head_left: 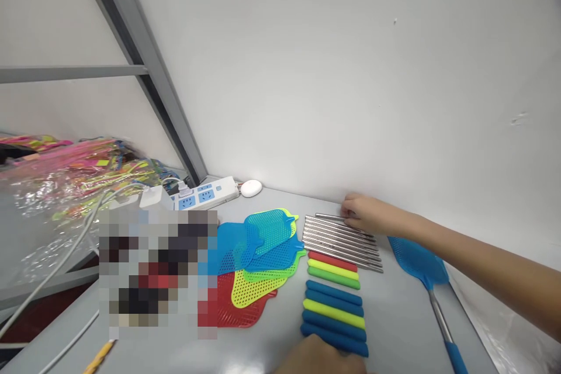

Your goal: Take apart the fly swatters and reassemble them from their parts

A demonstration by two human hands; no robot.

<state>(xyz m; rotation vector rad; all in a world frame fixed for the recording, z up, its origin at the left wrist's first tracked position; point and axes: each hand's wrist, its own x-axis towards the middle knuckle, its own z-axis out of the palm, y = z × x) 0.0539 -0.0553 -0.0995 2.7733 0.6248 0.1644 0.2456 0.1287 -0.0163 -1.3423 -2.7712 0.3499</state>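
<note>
My right hand [362, 213] reaches to the back of the table, its fingers closed on the rearmost metal tube [328, 217]. That tube lies slightly apart from a row of several silver metal tubes [342, 242]. My left hand [324, 357] is at the bottom edge, beside the nearest blue handle sleeve [335, 340]; its fingers are hidden. Between the hands lie red, yellow and green sleeves [333, 270], then blue ones with a yellow sleeve [333, 314] among them. Mesh fly swatter heads [258, 269] in blue, green, yellow and red overlap to the left.
At right lies an assembled blue fly swatter [423, 269]. A white power strip [205, 194] and a white rounded device [251, 188] sit against the wall. Plastic-wrapped colourful goods [87, 169] are left of the metal frame [149, 64]. A pixelated patch hides the left tabletop.
</note>
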